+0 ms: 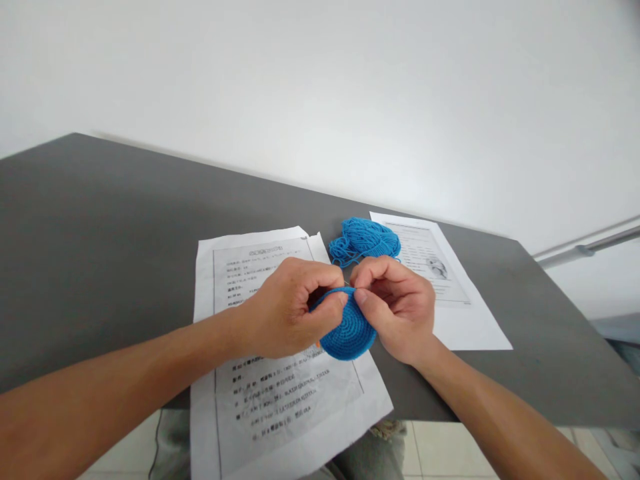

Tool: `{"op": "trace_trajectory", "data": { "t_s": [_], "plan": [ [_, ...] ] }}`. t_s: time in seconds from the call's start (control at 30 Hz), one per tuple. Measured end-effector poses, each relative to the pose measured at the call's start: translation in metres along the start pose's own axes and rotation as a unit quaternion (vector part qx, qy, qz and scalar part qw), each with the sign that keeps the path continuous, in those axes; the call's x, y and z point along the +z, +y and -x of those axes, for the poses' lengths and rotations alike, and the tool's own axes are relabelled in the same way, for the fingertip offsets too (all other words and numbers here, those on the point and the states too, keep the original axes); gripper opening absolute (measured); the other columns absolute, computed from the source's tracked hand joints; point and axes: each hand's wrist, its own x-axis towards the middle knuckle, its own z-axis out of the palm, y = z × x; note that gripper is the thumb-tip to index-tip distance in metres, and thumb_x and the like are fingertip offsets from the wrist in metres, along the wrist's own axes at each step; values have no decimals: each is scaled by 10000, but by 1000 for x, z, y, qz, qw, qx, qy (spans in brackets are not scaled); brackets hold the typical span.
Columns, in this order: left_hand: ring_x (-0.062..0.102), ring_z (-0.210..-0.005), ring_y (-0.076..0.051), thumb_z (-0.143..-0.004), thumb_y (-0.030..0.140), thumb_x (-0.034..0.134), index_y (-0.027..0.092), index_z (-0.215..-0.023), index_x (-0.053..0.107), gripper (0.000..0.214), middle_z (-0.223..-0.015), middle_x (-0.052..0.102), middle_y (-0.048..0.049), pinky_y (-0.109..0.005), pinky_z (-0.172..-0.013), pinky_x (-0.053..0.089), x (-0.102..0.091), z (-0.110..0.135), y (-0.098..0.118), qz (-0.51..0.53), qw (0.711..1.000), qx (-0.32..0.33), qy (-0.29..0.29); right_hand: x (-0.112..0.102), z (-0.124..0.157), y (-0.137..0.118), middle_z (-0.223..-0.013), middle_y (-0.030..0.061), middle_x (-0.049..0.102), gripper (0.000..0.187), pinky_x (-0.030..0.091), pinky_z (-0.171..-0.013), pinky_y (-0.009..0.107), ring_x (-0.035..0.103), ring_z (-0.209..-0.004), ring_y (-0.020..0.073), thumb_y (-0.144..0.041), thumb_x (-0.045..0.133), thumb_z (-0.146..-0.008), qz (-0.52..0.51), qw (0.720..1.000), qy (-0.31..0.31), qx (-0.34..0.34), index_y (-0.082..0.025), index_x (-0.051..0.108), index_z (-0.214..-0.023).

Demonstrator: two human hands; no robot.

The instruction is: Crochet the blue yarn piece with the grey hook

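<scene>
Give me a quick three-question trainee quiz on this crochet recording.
1. True or false: the yarn ball lies farther from the person than both hands.
2. What do the left hand and the right hand pinch between them? A: a blue crocheted disc; B: scissors; C: a pen.
3. Fill in: ____ printed sheets lie on the table, one under the hands and one off to the right.
Key: 1 true; 2 A; 3 two.
</scene>
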Motion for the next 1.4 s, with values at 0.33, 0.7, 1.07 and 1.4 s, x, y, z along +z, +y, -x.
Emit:
{"op": "trace_trajectory", "data": {
  "t_s": [0.33,0.7,1.07,1.4],
  "plan": [
    [424,-507,-75,-887,196,520,189,-623,481,267,-539,508,51,-223,-509,314,1,0,-1,2,1000,-7,-1,-1,-1,4,-678,-24,627,97,423,-524,274,560,-618,143,-169,692,-784,-8,1000,-1,1,-244,652,-740],
    [408,-526,-71,-887,190,518,183,-627,489,262,-558,474,55,-214,-514,312,0,1,-1,3,1000,-3,2,-1,1,7,-691,-15,648,79,443,-535,274,581,-632,146,-182,721,-813,-19,1000,-5,-1,-238,676,-783],
    [405,-539,-70,-892,172,516,178,-622,492,271,-568,462,55,-214,-520,313,1,0,0,-7,1000,4,1,0,0,4,-645,-25,603,93,416,-521,280,553,-613,151,-196,705,-791,-6,1000,-14,9,-248,640,-751],
    [426,-538,-77,-901,181,524,181,-634,509,268,-566,494,51,-217,-525,329,1,1,-1,3,1000,-3,-7,0,0,4,-671,-22,630,93,441,-540,284,551,-602,140,-189,719,-787,-21,1000,-15,3,-241,649,-756]
  ]
}}
